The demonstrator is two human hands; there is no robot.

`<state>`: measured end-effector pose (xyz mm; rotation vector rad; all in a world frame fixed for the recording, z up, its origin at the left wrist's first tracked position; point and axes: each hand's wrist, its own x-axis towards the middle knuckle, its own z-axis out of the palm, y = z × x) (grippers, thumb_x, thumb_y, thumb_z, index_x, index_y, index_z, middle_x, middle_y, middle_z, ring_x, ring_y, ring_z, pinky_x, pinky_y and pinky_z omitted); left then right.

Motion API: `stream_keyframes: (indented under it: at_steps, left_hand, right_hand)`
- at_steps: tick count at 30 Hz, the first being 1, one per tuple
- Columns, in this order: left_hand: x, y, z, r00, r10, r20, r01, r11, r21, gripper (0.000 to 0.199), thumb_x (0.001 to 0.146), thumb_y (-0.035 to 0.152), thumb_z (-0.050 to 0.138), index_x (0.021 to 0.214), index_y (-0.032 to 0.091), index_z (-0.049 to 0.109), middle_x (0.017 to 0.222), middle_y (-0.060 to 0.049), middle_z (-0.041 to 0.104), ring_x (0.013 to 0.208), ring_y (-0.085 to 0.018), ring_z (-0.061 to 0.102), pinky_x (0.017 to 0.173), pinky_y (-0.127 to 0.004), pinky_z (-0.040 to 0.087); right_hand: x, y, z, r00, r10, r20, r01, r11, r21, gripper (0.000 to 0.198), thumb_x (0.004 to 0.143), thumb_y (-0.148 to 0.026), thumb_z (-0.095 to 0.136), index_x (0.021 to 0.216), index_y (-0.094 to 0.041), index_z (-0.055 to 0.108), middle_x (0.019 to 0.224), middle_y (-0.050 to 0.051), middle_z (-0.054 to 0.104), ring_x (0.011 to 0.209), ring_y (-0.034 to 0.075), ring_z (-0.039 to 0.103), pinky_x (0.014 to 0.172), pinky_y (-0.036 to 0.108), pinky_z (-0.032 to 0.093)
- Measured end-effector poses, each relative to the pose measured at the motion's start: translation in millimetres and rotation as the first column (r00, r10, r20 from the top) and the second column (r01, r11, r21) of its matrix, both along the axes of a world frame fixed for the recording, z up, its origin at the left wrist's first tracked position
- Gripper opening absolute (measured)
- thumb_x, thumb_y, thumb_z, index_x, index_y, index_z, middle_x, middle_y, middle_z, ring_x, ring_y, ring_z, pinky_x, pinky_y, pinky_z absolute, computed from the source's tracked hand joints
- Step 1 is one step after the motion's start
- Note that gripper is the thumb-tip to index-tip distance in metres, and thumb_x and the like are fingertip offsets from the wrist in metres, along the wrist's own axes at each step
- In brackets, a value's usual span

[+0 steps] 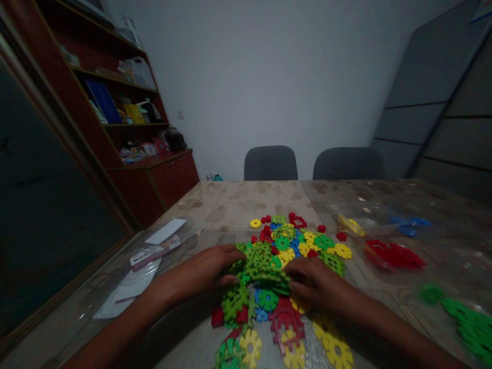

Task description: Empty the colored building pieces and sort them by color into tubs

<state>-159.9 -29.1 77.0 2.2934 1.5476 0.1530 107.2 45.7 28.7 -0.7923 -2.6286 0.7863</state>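
A heap of plastic interlocking building pieces lies on the table in front of me, some flower-shaped, some notched squares. My left hand (222, 264) is at the heap's left side, its fingers curled round green building pieces (258, 253). From the right, my right hand (312, 279) grips the end of a small stack of green building pieces (269, 277); its fingertips are partly hidden. Below the hands lie a red arched piece (287, 319), a green flower piece (268, 300) and a yellow flower piece (251, 347). A green window-like piece (333, 263) is beyond my right hand.
On the right, clear plastic trays hold red pieces (392, 254), green pieces (471, 325), blue pieces (411, 225) and yellow pieces (350, 225). Clear packaging with white cards (166, 231) lies on the left. Two grey chairs (271, 163) stand behind the table (226, 197).
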Motion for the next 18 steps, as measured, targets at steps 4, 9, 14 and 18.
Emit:
stream_keyframes:
  at_steps: [4, 9, 14, 18]
  left_hand:
    - [-1, 0, -0.5, 1.0, -0.002, 0.002, 0.002, 1.0, 0.002, 0.029, 0.09, 0.029, 0.061, 0.119, 0.028, 0.058, 0.124, -0.007, 0.063, 0.111, -0.027, 0.061, 0.095, -0.041, 0.047]
    - [0, 0, -1.2, 1.0, 0.0, -0.005, 0.0, 1.0, -0.001, 0.03, 0.09, 0.029, 0.06, 0.12, 0.027, 0.058, 0.124, -0.008, 0.063, 0.111, -0.027, 0.061, 0.096, -0.042, 0.047]
    - [0, 2, -2.3, 1.0, -0.015, -0.014, 0.015, 1.0, 0.005, 0.024, 0.09, 0.027, 0.06, 0.114, 0.026, 0.059, 0.121, -0.007, 0.063, 0.109, -0.026, 0.062, 0.093, -0.039, 0.047]
    - [0, 2, -2.7, 1.0, -0.018, -0.023, 0.018, 1.0, 0.015, 0.026, 0.089, 0.028, 0.06, 0.115, 0.026, 0.059, 0.117, -0.007, 0.063, 0.107, -0.027, 0.062, 0.09, -0.038, 0.048]
  right_hand:
    - [1, 8, -4, 0.993, -0.103, -0.055, 0.094, 0.986, -0.141, 0.019, 0.086, -0.009, 0.048, 0.091, -0.017, 0.064, 0.065, -0.002, 0.06, 0.059, 0.013, 0.055, 0.055, 0.024, 0.036]
    - [2, 4, 4, 0.969, -0.245, -0.011, 0.245, 0.968, 0.054, 0.014, 0.089, -0.014, 0.052, 0.097, -0.016, 0.064, 0.073, 0.002, 0.064, 0.067, 0.017, 0.057, 0.061, 0.028, 0.037]
    - [-3, -14, 8, 0.996, -0.001, 0.085, -0.006, 0.997, 0.078, 0.002, 0.082, -0.018, 0.065, 0.084, -0.018, 0.065, 0.088, 0.004, 0.065, 0.082, 0.017, 0.057, 0.07, 0.027, 0.04]
    - [-8, -25, -3, 0.986, 0.025, 0.162, -0.045, 0.992, 0.12, 0.019, 0.08, -0.024, 0.07, 0.097, -0.018, 0.065, 0.103, 0.008, 0.063, 0.092, 0.021, 0.057, 0.076, 0.031, 0.042]
